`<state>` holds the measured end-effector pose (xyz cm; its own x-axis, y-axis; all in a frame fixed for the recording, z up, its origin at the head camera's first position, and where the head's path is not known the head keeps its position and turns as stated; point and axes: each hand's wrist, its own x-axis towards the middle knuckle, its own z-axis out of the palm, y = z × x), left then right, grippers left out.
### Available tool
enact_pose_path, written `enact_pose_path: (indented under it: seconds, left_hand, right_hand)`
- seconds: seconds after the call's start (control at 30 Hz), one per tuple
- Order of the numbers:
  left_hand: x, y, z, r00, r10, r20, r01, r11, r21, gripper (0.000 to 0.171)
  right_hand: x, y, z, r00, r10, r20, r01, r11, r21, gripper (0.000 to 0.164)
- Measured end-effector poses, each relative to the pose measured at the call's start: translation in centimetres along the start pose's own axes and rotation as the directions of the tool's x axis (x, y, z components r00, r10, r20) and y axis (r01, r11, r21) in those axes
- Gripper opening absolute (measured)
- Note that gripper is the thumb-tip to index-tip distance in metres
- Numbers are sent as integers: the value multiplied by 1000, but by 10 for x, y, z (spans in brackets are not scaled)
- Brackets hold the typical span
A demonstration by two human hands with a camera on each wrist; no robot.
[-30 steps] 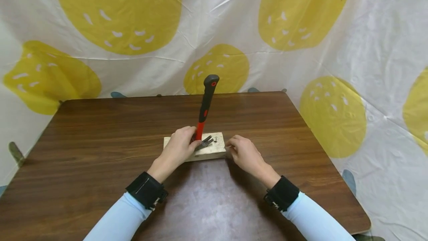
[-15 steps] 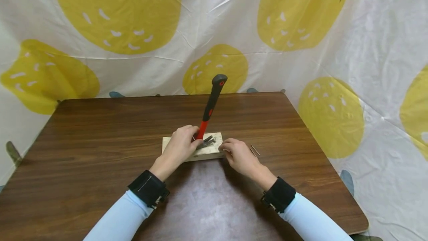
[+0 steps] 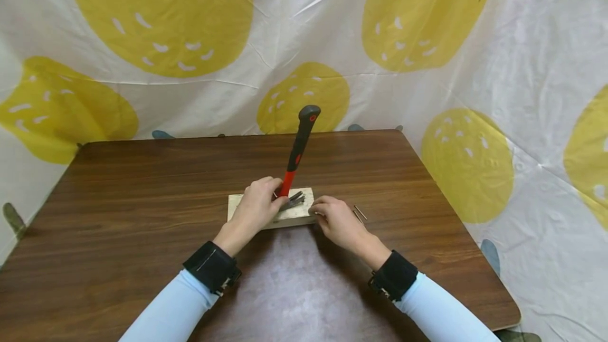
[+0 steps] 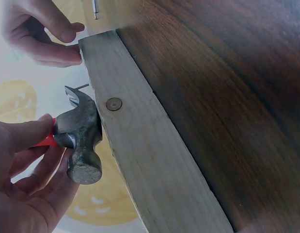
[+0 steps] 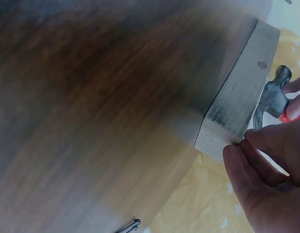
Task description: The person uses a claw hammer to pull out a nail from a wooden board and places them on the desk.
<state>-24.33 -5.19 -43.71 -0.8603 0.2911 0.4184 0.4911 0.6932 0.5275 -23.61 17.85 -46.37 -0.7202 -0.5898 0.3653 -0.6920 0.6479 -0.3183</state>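
Left hand [image 3: 254, 205] is clamped on the hammer [image 4: 81, 124] near its head, handle [image 3: 298, 146] raised; right hand [image 3: 339, 221] pinches a corner of the wooden block [image 4: 145, 145] on the worktop [image 3: 166, 199]. Claw [image 4: 82, 103] lies at the nail [image 4: 84, 86]; engagement unconfirmed. Advised: seat it squarely and brace the wooden block firmly throughout.

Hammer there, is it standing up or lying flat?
Standing, slightly tilted: the hammer head sits on the wood block, handle rising above the left hand.
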Motion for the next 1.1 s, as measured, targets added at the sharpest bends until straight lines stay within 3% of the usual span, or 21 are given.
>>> enact_pose_path:
  seconds: [1.1]
  left_hand:
    - [-1,-3,2,1000,-3,-24,2,1000,-31,17]
  right_hand:
    - [3,-2,2,1000,13,-13,-13,999,32,20]
